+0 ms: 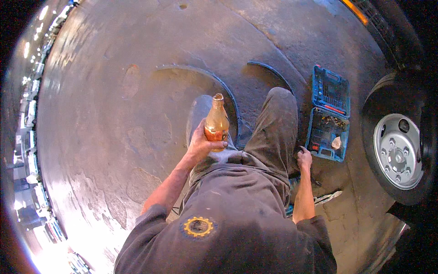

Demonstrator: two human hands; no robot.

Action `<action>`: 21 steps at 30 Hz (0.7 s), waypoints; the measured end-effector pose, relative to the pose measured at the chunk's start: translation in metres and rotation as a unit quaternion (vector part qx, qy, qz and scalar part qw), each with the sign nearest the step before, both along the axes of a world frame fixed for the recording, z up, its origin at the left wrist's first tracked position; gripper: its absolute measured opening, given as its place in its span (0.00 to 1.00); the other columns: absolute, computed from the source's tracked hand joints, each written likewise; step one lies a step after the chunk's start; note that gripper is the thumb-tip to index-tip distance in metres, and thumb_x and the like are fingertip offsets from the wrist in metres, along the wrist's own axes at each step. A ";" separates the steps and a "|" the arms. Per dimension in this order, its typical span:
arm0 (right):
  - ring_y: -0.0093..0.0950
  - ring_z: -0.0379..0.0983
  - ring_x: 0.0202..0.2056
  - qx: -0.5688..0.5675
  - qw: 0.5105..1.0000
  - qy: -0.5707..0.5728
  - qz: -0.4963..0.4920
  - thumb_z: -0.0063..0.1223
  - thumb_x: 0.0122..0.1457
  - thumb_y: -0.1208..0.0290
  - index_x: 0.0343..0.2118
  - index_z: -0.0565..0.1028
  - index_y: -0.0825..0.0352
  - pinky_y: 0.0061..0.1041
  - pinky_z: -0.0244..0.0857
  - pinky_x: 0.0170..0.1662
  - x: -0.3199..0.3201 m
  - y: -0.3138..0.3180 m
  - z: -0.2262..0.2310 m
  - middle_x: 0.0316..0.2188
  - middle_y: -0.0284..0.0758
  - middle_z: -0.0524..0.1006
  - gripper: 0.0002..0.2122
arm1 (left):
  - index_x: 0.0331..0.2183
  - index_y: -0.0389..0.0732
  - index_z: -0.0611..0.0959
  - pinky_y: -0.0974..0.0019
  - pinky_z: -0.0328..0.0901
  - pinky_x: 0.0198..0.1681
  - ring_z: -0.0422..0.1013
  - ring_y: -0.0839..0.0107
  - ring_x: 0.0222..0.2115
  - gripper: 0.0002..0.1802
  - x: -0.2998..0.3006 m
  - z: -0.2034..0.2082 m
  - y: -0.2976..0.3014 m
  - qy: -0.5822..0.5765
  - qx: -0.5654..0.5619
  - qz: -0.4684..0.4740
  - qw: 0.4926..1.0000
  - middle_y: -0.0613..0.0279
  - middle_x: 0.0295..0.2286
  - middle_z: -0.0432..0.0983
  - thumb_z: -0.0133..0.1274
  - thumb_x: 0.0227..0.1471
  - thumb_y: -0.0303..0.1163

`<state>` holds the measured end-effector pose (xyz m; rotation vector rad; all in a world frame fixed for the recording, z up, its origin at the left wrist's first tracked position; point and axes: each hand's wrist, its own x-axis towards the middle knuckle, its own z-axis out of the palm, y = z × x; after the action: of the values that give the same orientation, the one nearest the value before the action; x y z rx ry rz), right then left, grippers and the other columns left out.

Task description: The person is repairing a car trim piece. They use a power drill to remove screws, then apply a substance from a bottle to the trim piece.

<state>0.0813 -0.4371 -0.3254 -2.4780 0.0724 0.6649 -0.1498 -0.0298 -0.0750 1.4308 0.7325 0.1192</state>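
Observation:
My left hand (203,142) is wrapped round the lower part of a dusty, amber-brown bottle (217,119) with an orange-red label. The bottle stands nearly upright over my left thigh, and no cap shows on its neck. Beside my right thigh, my right hand (304,159) is low with its fingers curled in. Whatever it may hold is hidden. Just past it on the floor lies an opened blue tool case (326,154). Rows of dark bits fill its far half, with a red piece; small loose metal parts and a pale lump (336,143) lie in the near half.
A vehicle wheel (398,151) with a silver rim stands at the right, beyond the case. Two curved bluish strips (223,84) lie on the stained concrete floor (105,114) ahead of my legs. A light-coloured long object (328,197) lies behind my right forearm.

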 end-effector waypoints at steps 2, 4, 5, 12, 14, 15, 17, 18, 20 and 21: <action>0.37 0.77 0.31 -0.088 0.985 -0.121 0.082 0.52 0.49 0.72 0.42 0.79 0.63 0.34 0.69 0.37 -0.005 0.014 0.043 0.32 0.40 0.80 0.15 | 0.52 0.36 0.67 0.65 0.62 0.54 0.69 0.69 0.46 0.45 -0.004 0.000 -0.003 0.004 0.000 -0.002 1.000 0.61 0.44 0.73 0.71 0.30 0.27; 0.39 0.77 0.34 -0.113 0.979 -0.150 0.076 0.57 0.47 0.71 0.41 0.80 0.62 0.35 0.68 0.39 0.001 0.010 0.066 0.35 0.42 0.80 0.15 | 0.52 0.37 0.68 0.65 0.61 0.55 0.69 0.69 0.46 0.45 -0.002 -0.001 -0.009 -0.014 -0.013 -0.007 1.000 0.61 0.44 0.73 0.71 0.30 0.26; 0.38 0.77 0.34 -0.103 0.980 -0.152 0.074 0.57 0.46 0.72 0.41 0.80 0.62 0.34 0.68 0.39 0.002 0.003 0.065 0.35 0.42 0.80 0.16 | 0.52 0.37 0.68 0.65 0.61 0.55 0.69 0.69 0.46 0.45 -0.001 -0.001 -0.013 -0.013 -0.011 -0.010 1.000 0.61 0.44 0.73 0.71 0.30 0.26; 0.37 0.77 0.34 -0.002 0.995 -0.076 0.058 0.63 0.44 0.71 0.46 0.76 0.59 0.33 0.69 0.38 0.004 -0.020 0.033 0.34 0.41 0.79 0.22 | 0.52 0.37 0.68 0.66 0.61 0.54 0.69 0.70 0.46 0.45 0.018 0.007 -0.009 -0.039 0.020 -0.020 0.999 0.61 0.43 0.73 0.71 0.29 0.26; 0.37 0.77 0.34 -0.023 0.994 -0.088 0.065 0.64 0.46 0.69 0.48 0.75 0.56 0.35 0.70 0.39 0.004 -0.032 0.027 0.36 0.42 0.79 0.22 | 0.52 0.37 0.69 0.65 0.63 0.52 0.69 0.71 0.45 0.45 0.033 0.009 0.000 -0.072 0.076 -0.037 0.994 0.61 0.42 0.74 0.71 0.30 0.27; 0.38 0.77 0.34 -0.054 0.985 -0.130 0.096 0.63 0.48 0.69 0.50 0.74 0.55 0.35 0.69 0.39 0.006 -0.043 0.022 0.36 0.42 0.79 0.23 | 0.52 0.37 0.69 0.65 0.63 0.52 0.69 0.71 0.45 0.44 0.041 0.008 0.008 -0.090 0.087 -0.047 0.991 0.61 0.42 0.74 0.71 0.30 0.27; 0.38 0.77 0.35 -0.035 0.967 -0.200 0.157 0.62 0.49 0.68 0.50 0.74 0.55 0.35 0.69 0.40 0.002 -0.007 0.078 0.37 0.42 0.79 0.22 | 0.52 0.37 0.69 0.64 0.64 0.52 0.69 0.70 0.45 0.44 0.044 0.004 0.033 -0.102 0.127 -0.049 0.985 0.61 0.42 0.73 0.71 0.31 0.28; 0.38 0.77 0.36 0.011 0.949 -0.271 0.159 0.61 0.51 0.65 0.51 0.74 0.57 0.34 0.69 0.41 0.011 -0.002 0.089 0.36 0.42 0.79 0.22 | 0.51 0.38 0.70 0.64 0.67 0.48 0.70 0.71 0.43 0.41 0.049 -0.011 0.047 -0.091 0.081 -0.044 0.992 0.62 0.41 0.74 0.71 0.33 0.27; 0.39 0.77 0.35 0.004 0.952 -0.261 0.162 0.60 0.52 0.63 0.50 0.73 0.63 0.34 0.70 0.41 0.032 0.037 0.125 0.35 0.40 0.80 0.22 | 0.49 0.38 0.71 0.65 0.70 0.44 0.71 0.72 0.40 0.38 0.064 0.005 0.062 -0.058 -0.036 -0.005 0.998 0.63 0.41 0.74 0.69 0.34 0.25; 0.38 0.76 0.33 0.134 0.958 -0.222 0.120 0.60 0.52 0.63 0.50 0.73 0.66 0.34 0.70 0.39 0.056 0.023 0.099 0.35 0.39 0.80 0.23 | 0.48 0.38 0.71 0.65 0.71 0.42 0.72 0.73 0.40 0.37 0.076 0.009 0.063 -0.080 0.037 -0.035 0.995 0.63 0.40 0.74 0.69 0.34 0.24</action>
<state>0.1373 -0.4145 -0.2266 -2.3268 -0.4641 0.1801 -0.0733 0.0335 -0.0656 1.4979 0.5504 0.2057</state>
